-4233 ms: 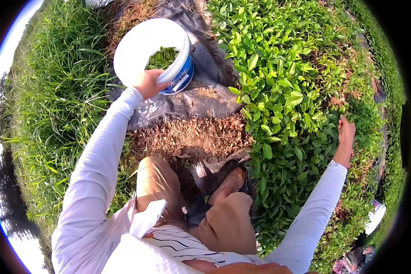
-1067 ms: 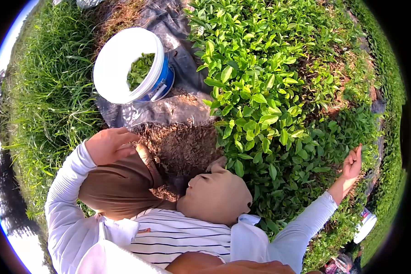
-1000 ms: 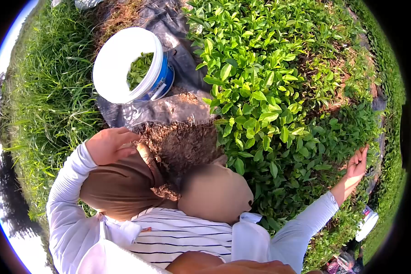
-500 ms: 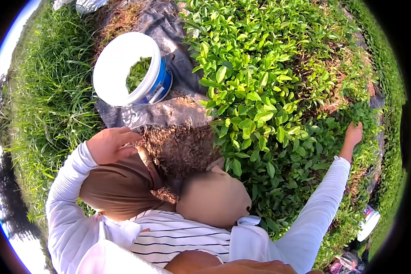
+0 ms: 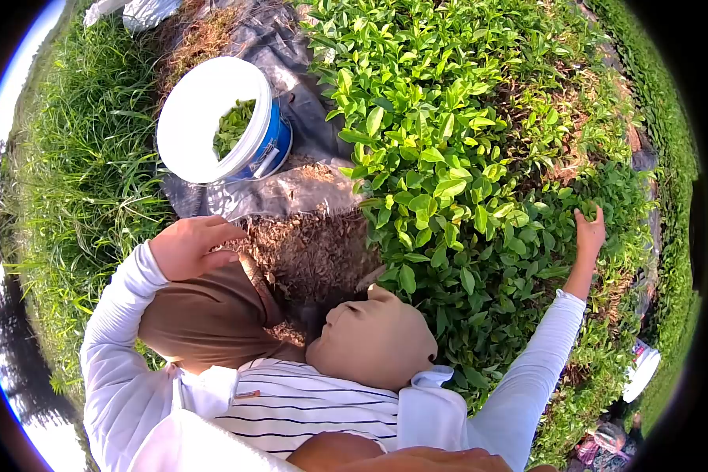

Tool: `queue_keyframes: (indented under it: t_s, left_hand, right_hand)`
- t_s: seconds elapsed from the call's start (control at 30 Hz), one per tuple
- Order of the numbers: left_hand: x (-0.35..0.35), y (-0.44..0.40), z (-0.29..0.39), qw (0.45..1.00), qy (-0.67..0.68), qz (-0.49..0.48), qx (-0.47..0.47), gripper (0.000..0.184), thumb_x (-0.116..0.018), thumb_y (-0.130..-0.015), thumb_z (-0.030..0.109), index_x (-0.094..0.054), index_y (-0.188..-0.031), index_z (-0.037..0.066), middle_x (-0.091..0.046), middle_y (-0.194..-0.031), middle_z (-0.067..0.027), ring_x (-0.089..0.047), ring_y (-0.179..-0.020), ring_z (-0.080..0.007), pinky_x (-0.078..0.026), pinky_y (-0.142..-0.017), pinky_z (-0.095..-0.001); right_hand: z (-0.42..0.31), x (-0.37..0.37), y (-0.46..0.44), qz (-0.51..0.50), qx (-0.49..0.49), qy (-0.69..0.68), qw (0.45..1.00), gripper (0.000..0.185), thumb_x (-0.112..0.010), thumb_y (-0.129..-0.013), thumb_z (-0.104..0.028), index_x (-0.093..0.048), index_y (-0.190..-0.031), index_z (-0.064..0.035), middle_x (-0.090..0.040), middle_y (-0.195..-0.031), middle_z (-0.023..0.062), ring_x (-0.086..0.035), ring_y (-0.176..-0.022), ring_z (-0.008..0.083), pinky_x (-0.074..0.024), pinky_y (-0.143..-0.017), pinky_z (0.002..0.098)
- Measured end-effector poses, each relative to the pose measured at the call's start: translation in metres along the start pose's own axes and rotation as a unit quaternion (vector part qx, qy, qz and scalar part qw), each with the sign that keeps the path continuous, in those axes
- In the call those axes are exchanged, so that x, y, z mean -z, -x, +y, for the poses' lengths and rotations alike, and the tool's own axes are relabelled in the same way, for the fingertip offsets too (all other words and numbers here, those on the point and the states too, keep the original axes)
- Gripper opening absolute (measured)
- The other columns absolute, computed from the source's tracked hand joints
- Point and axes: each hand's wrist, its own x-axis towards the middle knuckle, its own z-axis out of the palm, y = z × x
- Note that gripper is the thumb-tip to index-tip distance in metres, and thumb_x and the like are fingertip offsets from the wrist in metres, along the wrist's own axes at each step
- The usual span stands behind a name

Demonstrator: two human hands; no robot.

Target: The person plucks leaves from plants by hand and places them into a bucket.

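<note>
My left hand (image 5: 193, 248) hovers over or rests at my brown-trousered knee (image 5: 200, 315); its thumb and fingers are apart with nothing between them. My right hand (image 5: 590, 232) reaches out among the dark green leaves of a low leafy bush (image 5: 448, 189), which looks like tea. Its fingers are bent around a few small green leaves at the fingertips, partly hidden by distance and foliage. Left of the bush a white-and-blue bucket (image 5: 274, 145) stands tilted, its mouth facing me. Picked green leaves (image 5: 234, 127) lie inside it.
Black plastic sheeting (image 5: 299, 193) lies under the bucket beside dry mulch (image 5: 315, 256). Tall grass (image 5: 94, 173) borders the left side. Another white bucket (image 5: 643, 371) sits at the far right. A pale bag (image 5: 145, 12) shows at the top left.
My right hand has shifted slightly left over the bush, and its forearm with it. My left hand stays at the knee. The view has moved a little.
</note>
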Motion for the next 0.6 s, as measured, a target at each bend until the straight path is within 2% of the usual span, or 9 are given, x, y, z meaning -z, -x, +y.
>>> queue_keyframes:
  t_s: [0.07,0.17,0.23,0.27,0.3,0.33,0.4,0.5,0.6]
  left_hand:
    - [0.001,-0.002,0.003,1.0,-0.003,-0.002,-0.016,0.032,-0.063,-0.083,0.02,-0.059,-0.111,0.004,-0.061,-0.097,-0.0143,-0.061,-0.085,-0.0318,-0.05,-0.074,-0.0379]
    - [0.001,-0.003,0.006,0.999,-0.01,0.007,-0.033,0.033,-0.063,-0.083,0.02,-0.058,-0.111,0.004,-0.061,-0.097,-0.0143,-0.061,-0.085,-0.0317,-0.05,-0.073,-0.0379]
    - [0.002,-0.003,0.009,0.999,-0.007,0.011,-0.035,0.032,-0.063,-0.083,0.02,-0.058,-0.111,0.004,-0.061,-0.097,-0.0142,-0.061,-0.085,-0.0315,-0.05,-0.073,-0.0379]
    - [0.001,-0.002,0.009,0.999,-0.007,0.012,-0.035,0.032,-0.063,-0.083,0.02,-0.058,-0.111,0.004,-0.061,-0.097,-0.0141,-0.061,-0.085,-0.0315,-0.05,-0.074,-0.0378]
    - [0.001,-0.002,0.009,0.999,-0.009,0.012,-0.034,0.032,-0.063,-0.083,0.02,-0.058,-0.111,0.004,-0.061,-0.097,-0.0141,-0.061,-0.085,-0.0314,-0.05,-0.074,-0.0377]
    - [0.0,-0.003,0.009,0.999,-0.009,0.011,-0.035,0.032,-0.063,-0.083,0.02,-0.058,-0.111,0.004,-0.061,-0.097,-0.0141,-0.061,-0.085,-0.0316,-0.05,-0.074,-0.0378]
    - [-0.001,-0.003,0.008,0.999,-0.008,0.001,-0.035,0.032,-0.063,-0.084,0.02,-0.058,-0.111,0.004,-0.061,-0.097,-0.014,-0.061,-0.085,-0.0319,-0.05,-0.075,-0.0379]
    - [-0.001,-0.006,0.01,0.999,-0.011,0.003,-0.038,0.033,-0.063,-0.083,0.021,-0.058,-0.111,0.004,-0.061,-0.097,-0.0141,-0.061,-0.085,-0.0324,-0.05,-0.075,-0.0386]
    - [0.001,-0.012,0.02,0.999,-0.01,0.0,-0.052,0.032,-0.063,-0.084,0.022,-0.058,-0.11,0.005,-0.06,-0.093,-0.014,-0.06,-0.083,-0.033,-0.049,-0.074,-0.0395]
  right_hand:
    - [0.005,-0.013,-0.015,0.032,0.091,0.112,0.989,0.046,-0.073,-0.075,-0.023,-0.057,-0.111,-0.0007,-0.064,-0.1,0.0153,-0.061,-0.085,0.0308,-0.0483,-0.076,0.0385]
    - [0.019,-0.02,-0.02,0.12,0.166,0.164,0.965,0.045,-0.072,-0.077,-0.027,-0.058,-0.11,0.0007,-0.062,-0.093,0.0157,-0.062,-0.083,0.0314,-0.0487,-0.073,0.0399]
    - [0.002,-0.009,-0.003,0.027,-0.054,0.048,0.997,0.04,-0.07,-0.08,-0.024,-0.058,-0.108,0.0013,-0.062,-0.086,0.0095,-0.06,-0.071,0.0217,-0.0475,-0.062,0.032]
    - [-0.002,0.0,0.007,-0.002,-0.075,-0.124,0.989,0.036,-0.07,-0.081,-0.023,-0.058,-0.107,0.0001,-0.061,-0.085,0.0072,-0.057,-0.067,0.0179,-0.0451,-0.059,0.0288]
    - [-0.002,0.011,0.022,-0.032,-0.093,-0.293,0.951,0.033,-0.069,-0.082,-0.021,-0.058,-0.106,-0.0011,-0.06,-0.085,0.0049,-0.053,-0.063,0.0142,-0.0427,-0.056,0.0256]
    - [-0.005,0.025,0.038,-0.031,-0.097,-0.397,0.912,0.031,-0.069,-0.082,-0.019,-0.058,-0.106,-0.0023,-0.059,-0.084,0.0031,-0.05,-0.062,0.0115,-0.0397,-0.053,0.0231]
    - [-0.011,0.053,0.07,-0.025,-0.107,-0.594,0.797,0.026,-0.069,-0.083,-0.013,-0.057,-0.104,-0.0047,-0.056,-0.081,-0.0004,-0.043,-0.059,0.0061,-0.0337,-0.048,0.0179]
    - [0.032,0.07,0.076,0.059,-0.201,-0.656,0.725,0.029,-0.07,-0.082,-0.015,-0.055,-0.105,-0.0035,-0.051,-0.074,-0.0017,-0.043,-0.058,0.0062,-0.0336,-0.047,0.0186]
    - [0.085,0.068,0.044,0.135,-0.241,-0.617,0.737,0.031,-0.07,-0.083,-0.019,-0.054,-0.106,-0.0047,-0.046,-0.065,-0.0033,-0.041,-0.055,0.0059,-0.0326,-0.044,0.0189]
